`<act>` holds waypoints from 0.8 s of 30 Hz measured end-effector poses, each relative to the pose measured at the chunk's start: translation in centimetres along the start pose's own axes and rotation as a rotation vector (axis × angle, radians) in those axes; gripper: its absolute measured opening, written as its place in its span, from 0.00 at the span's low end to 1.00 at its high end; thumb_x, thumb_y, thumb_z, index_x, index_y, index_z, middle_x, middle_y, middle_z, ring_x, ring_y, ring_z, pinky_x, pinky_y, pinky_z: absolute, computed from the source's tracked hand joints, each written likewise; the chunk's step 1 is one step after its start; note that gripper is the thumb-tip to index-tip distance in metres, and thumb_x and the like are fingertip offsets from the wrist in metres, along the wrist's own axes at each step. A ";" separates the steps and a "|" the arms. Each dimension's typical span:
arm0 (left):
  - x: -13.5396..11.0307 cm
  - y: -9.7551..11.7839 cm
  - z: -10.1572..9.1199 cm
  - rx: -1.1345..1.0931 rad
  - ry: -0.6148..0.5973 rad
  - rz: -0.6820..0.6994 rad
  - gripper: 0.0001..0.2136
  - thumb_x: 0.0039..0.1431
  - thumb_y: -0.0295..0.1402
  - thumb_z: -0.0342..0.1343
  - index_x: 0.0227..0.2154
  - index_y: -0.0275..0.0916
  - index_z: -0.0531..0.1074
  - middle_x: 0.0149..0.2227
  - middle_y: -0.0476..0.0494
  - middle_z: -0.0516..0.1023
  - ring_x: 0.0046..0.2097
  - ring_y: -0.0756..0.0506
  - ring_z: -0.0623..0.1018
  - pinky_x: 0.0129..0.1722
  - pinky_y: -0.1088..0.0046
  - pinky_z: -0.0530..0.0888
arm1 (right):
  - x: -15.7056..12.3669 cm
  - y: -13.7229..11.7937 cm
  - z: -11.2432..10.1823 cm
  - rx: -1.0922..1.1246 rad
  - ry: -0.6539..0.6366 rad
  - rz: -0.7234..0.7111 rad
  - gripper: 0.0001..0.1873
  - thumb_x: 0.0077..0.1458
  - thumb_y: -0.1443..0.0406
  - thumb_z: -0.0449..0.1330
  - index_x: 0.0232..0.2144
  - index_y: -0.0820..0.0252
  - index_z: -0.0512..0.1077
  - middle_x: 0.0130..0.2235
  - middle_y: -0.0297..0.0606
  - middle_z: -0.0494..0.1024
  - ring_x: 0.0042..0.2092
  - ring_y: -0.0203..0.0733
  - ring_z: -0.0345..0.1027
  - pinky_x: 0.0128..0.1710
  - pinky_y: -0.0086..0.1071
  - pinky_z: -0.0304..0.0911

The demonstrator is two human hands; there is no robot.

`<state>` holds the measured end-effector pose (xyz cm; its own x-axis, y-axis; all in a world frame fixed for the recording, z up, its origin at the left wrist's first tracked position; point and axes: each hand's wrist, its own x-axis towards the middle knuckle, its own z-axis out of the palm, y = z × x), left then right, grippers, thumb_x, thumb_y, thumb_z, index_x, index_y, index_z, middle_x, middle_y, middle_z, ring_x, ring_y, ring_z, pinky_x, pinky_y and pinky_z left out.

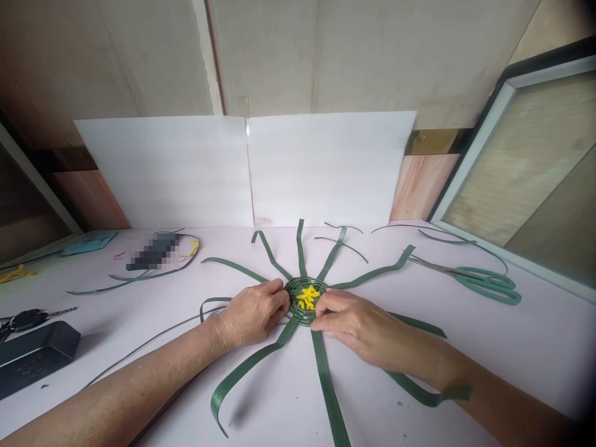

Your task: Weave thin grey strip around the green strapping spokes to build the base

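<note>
A round woven base (294, 287) of green strapping lies mid-table, with a knot of yellow strips (308, 298) at its centre. Several flat green straps (328, 385) spread out from it like spokes. My left hand (261, 310) grips the left rim of the weave, fingers closed. At the right rim, my right hand (347, 320) pinches the edge between thumb and fingers. A thin dark strand (153, 340) trails from near my left hand toward the lower left. The fingertips of both hands partly cover the rim.
Scissors (487, 284) with green handles lie on the right. A black box (41, 357) and keys (28, 320) sit at the left edge. Behind them are a pixelated dark object (153, 251) and a teal packet (90, 243). White boards (326, 167) stand at the back; loose thin strips (342, 248) lie before them.
</note>
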<state>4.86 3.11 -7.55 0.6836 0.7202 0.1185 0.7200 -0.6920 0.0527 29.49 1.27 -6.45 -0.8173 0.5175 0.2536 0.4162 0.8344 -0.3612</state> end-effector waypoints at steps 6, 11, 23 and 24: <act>0.1 -0.1 0.2 0.007 0.009 -0.007 0.05 0.61 0.27 0.47 0.35 0.40 0.68 0.37 0.47 0.68 0.31 0.50 0.71 0.28 0.74 0.68 | 0.5 -3.0 0.2 -0.256 -0.162 -0.101 0.17 0.49 0.82 0.48 0.29 0.59 0.69 0.31 0.34 0.66 0.35 0.38 0.58 0.49 0.37 0.58; 0.3 -0.2 0.2 -0.012 0.001 -0.024 0.04 0.60 0.27 0.50 0.33 0.39 0.69 0.38 0.48 0.69 0.30 0.50 0.71 0.28 0.75 0.68 | 1.0 -3.0 2.9 -0.568 -0.125 -0.190 0.23 0.53 0.80 0.47 0.47 0.62 0.69 0.33 0.37 0.69 0.38 0.43 0.61 0.52 0.44 0.56; 0.4 -0.7 0.9 -0.072 0.026 -0.007 0.03 0.56 0.25 0.52 0.30 0.38 0.68 0.36 0.48 0.69 0.27 0.52 0.67 0.25 0.75 0.64 | 1.7 -2.4 5.9 -0.911 -0.054 0.065 0.33 0.41 0.83 0.51 0.48 0.57 0.71 0.20 0.31 0.69 0.18 0.38 0.60 0.19 0.32 0.47; 0.3 -0.6 0.9 -0.071 0.031 -0.008 0.02 0.56 0.25 0.52 0.30 0.38 0.68 0.36 0.48 0.69 0.27 0.52 0.67 0.25 0.74 0.64 | 1.9 -2.5 5.9 -0.915 -0.055 0.072 0.33 0.40 0.83 0.51 0.48 0.57 0.71 0.19 0.31 0.69 0.17 0.38 0.60 0.18 0.32 0.45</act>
<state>4.72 3.83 -8.40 0.6731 0.7246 0.1481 0.7142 -0.6888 0.1239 24.52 -0.90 -10.40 -0.7850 0.5840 0.2069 0.6012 0.6373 0.4821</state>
